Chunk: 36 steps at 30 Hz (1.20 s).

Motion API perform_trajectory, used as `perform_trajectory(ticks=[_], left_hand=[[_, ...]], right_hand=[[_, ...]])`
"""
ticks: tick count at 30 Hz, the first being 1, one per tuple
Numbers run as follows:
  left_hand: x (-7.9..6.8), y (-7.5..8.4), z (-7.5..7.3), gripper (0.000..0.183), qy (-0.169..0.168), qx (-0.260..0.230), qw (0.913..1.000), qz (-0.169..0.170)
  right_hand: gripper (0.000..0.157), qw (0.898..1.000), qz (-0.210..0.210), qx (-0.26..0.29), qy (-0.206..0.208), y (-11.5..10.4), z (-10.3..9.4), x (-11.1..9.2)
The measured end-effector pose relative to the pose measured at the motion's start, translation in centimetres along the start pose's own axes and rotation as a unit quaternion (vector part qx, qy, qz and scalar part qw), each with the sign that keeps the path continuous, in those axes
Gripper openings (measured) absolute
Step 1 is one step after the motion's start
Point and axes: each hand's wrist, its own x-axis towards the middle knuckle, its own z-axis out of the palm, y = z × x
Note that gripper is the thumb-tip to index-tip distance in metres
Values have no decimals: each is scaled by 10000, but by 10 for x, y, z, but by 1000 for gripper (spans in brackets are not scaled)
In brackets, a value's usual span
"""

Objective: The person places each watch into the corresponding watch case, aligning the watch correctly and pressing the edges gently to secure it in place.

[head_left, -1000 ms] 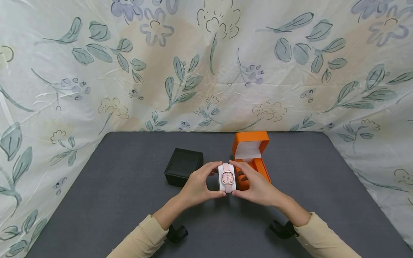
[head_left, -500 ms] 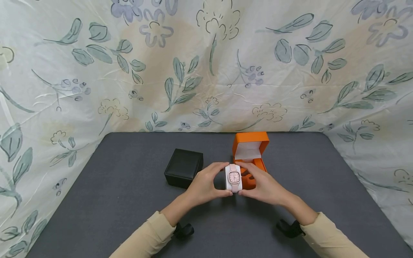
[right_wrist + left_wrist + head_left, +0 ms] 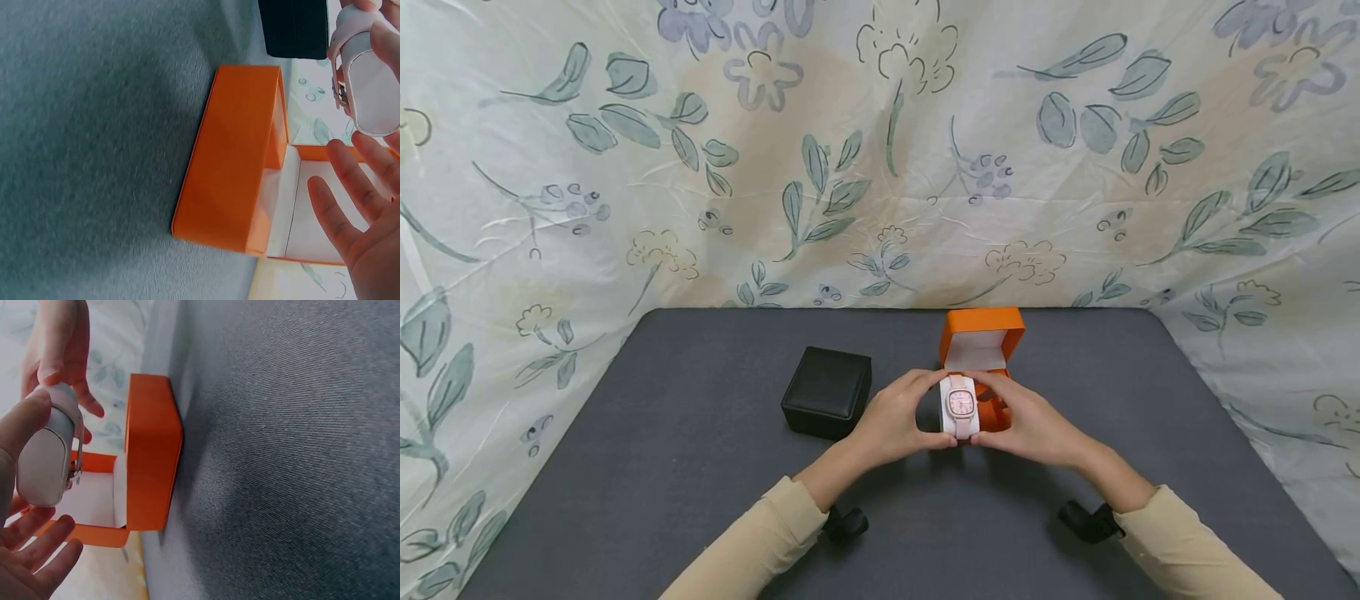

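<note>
A pink wristwatch (image 3: 960, 404) with a squarish face is strapped round a white watch cushion (image 3: 947, 421). My left hand (image 3: 891, 421) pinches the cushion's left side between thumb and fingertips. From the right, my right hand (image 3: 1033, 421) pinches the other side the same way. Behind and below the watch stands an orange box (image 3: 982, 321) with its lid raised and a white lining. In the left wrist view the cushion (image 3: 40, 465) hangs above the level of the orange box (image 3: 153, 450), its strap buckle (image 3: 75, 472) facing the box.
A closed black box (image 3: 827, 392) stands on the grey table (image 3: 700, 467), left of the orange box. Floral cloth (image 3: 880, 167) hangs behind the table and along both sides. A black wrist camera (image 3: 846, 525) sits below the left sleeve, another one (image 3: 1090, 521) below the right.
Both hands have moved right and slightly away from me, carrying the watch on its cushion from between the two boxes to in front of the open orange box. Both boxes stay put.
</note>
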Motion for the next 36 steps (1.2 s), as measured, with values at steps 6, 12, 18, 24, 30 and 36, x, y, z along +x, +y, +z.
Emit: perform_trajectory(ticks=[6,12,18,24,30,36], left_hand=[[6,1,2,82,-188,120,9997,-48],[15,4,5,80,-304,269,9991,-115],[24,7,12,80,-308,370,9985,-279],[32,8,21,78,-190,326,9987,-352],[37,8,30,75,-163,393,9982,-413],[42,11,35,73,-172,673,9963,-510]], right_hand=[[80,10000,-27,-3,-52,7,-4,-1],[80,9999,52,-92,-92,12,-10,-1],[81,9996,202,-79,-162,20,-15,-1],[79,9998,117,7,-181,30,-18,-1],[79,9990,289,33,-328,35,-23,-1],[80,9983,404,-28,-420,42,-24,0]])
